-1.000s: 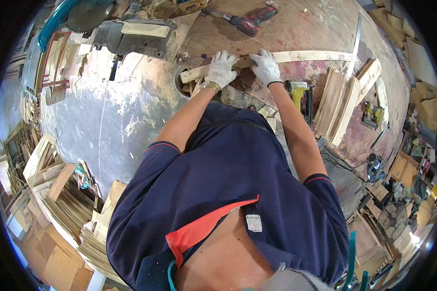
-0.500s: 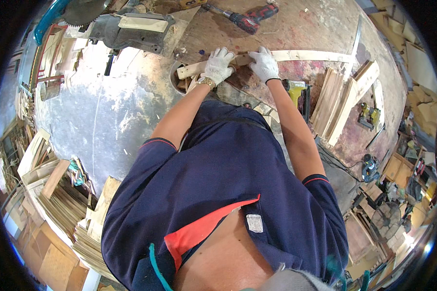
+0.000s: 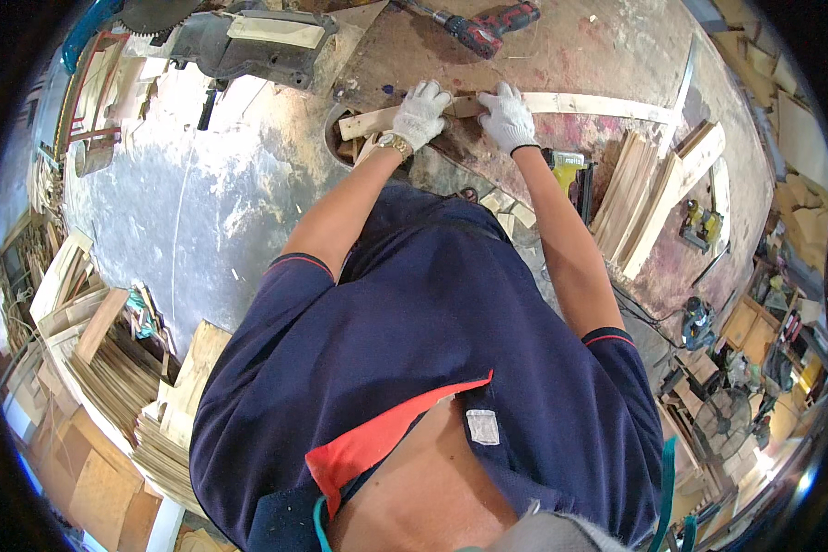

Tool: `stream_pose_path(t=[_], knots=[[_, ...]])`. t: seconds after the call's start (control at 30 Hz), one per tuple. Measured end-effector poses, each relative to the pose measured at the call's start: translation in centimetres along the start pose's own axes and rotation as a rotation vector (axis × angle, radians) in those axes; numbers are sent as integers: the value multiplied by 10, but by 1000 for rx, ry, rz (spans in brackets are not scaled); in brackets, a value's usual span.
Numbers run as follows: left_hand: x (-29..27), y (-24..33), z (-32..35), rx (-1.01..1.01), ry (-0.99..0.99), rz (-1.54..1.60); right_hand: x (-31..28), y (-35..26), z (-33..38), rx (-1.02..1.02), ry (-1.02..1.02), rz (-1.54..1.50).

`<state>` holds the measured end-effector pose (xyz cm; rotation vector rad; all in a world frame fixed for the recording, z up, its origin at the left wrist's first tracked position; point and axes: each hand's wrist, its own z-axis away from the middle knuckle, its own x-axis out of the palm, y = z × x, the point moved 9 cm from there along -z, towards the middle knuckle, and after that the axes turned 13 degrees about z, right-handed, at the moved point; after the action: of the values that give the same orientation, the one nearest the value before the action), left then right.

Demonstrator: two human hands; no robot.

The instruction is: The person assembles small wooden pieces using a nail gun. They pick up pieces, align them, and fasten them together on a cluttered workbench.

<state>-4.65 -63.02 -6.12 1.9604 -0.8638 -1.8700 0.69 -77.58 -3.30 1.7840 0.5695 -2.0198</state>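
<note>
A long, pale wooden strip [image 3: 580,104] runs left to right across the worktable, just beyond my body. My left hand [image 3: 420,118], in a white knit glove, is closed over it near its left end. Close by on the right, my gloved right hand [image 3: 506,118] also grips the strip, with its fingers curled over the far edge. Between the hands a short, darker stretch of wood shows. The fingertips and the strip's underside are partly hidden.
A red-and-black cordless drill [image 3: 483,29] lies beyond the strip. A yellow-green nail gun [image 3: 569,167] rests beside my right forearm, near stacked wooden strips [image 3: 630,198]. A saw blade [image 3: 156,14] is at the far left. Wood pieces [image 3: 110,368] pile up at lower left.
The view has shifted slightly. Both hands stay on the wooden strip, whose left end now lies a little higher in the picture.
</note>
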Motion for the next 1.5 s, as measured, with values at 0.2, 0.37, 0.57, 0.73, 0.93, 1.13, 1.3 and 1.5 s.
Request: stream_pose_path(t=[0.2,0.37,0.57,0.73,0.93,1.13,1.3,1.5], knots=[[-1,-2,1,-28,77,68,5,1,0,17,-60,4],[0,-5,-2,-18,4,111,1,-2,-3,-13,-40,49],[-4,1,-3,-49,-14,126,1,1,-3,13,-57,25],[-2,4,-3,-95,-41,55,2,2,0,20,-19,7],[-3,7,-4,-64,-18,33,-6,12,5,69,27,-156],[-6,6,-3,-88,-10,43,-62,55,101,519,394,-192],[-6,7,-3,-94,-14,68,-42,91,195,913,269,-65],[-3,4,-4,-73,5,71,18,106,194,929,-87,11]])
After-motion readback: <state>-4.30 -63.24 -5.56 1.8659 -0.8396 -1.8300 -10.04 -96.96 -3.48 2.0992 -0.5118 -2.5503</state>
